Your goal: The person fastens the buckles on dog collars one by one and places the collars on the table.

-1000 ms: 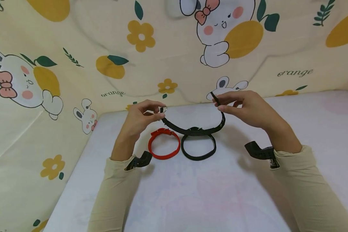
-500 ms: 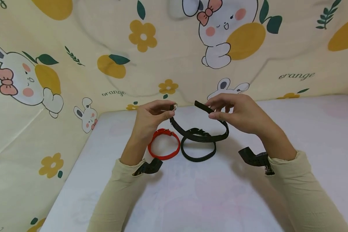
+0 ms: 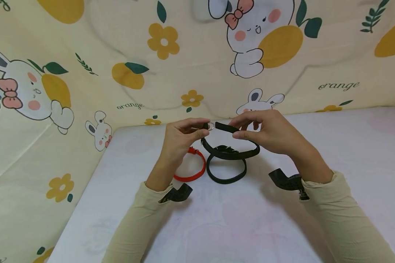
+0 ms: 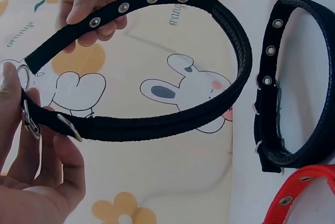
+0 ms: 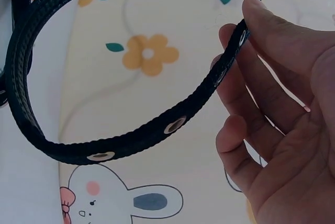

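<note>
— Grip, both sides?
— Left hand (image 3: 185,137) pinches the buckle end of the held black collar (image 3: 230,156), thumb at the metal ring (image 4: 26,72). Right hand (image 3: 266,131) pinches the strap close to its free tip (image 3: 223,126), thumb against fingers. Both narrow, loaded.
— Which way does it point?
— Free tip points at the left hand, just beside the ring; can't tell if they touch. Long axis is a curve: near-complete loop, wider left to right in head view, held up over the bench (image 3: 230,226).
— Bench and room?
— Second black collar (image 3: 226,180) lies buckled on the bench, overlapped by the held one in head view. Red collar (image 3: 200,170) just beside it, partly hidden by the left hand. Bench whitish, faint pink patches. Cream cloth (image 3: 102,36) behind: rabbits, oranges, yellow flowers.
</note>
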`<state>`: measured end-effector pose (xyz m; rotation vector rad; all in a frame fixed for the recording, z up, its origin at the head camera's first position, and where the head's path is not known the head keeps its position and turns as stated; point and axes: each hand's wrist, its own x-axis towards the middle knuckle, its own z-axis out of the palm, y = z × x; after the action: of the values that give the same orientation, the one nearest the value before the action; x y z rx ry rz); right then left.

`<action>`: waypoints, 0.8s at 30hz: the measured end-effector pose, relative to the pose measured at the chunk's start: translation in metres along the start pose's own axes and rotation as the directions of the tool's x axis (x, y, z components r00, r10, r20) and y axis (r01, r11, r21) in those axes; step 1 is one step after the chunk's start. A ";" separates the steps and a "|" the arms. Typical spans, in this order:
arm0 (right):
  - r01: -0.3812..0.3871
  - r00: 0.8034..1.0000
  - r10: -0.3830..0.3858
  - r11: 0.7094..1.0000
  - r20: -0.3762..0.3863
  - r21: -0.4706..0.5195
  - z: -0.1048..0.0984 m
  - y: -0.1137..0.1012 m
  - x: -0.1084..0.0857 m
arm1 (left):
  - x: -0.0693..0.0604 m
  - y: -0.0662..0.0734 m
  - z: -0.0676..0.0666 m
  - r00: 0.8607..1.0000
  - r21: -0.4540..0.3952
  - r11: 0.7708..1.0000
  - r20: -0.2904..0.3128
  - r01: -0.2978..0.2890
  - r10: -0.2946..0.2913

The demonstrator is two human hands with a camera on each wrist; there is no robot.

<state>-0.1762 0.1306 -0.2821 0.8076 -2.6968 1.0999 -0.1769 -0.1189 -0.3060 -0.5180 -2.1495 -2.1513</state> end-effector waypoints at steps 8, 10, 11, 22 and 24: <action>0.002 1.000 -0.001 1.000 0.010 -0.014 0.000 -0.001 0.000 | -0.001 0.003 0.003 0.999 0.016 0.999 -0.038 0.031 -0.031; 0.001 1.000 -0.001 1.000 0.010 -0.016 0.000 -0.001 0.000 | 0.000 0.002 0.004 0.999 0.008 0.999 -0.039 0.034 -0.033; 0.002 1.000 -0.002 1.000 0.010 -0.015 0.000 -0.001 0.000 | 0.000 0.002 0.004 0.999 0.006 0.999 -0.036 0.032 -0.032; 0.051 0.998 -0.051 0.999 0.021 -0.003 0.004 -0.003 0.002 | -0.002 -0.001 0.009 0.999 0.010 1.000 0.035 -0.001 0.001; 0.053 0.998 -0.052 0.999 0.023 -0.004 0.005 -0.003 0.002 | -0.002 -0.002 0.010 0.999 0.009 1.000 0.047 -0.005 0.004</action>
<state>-0.1756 0.1249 -0.2830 0.8901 -2.6792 1.0787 -0.1735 -0.1092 -0.3090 -0.5777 -2.1784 -2.1472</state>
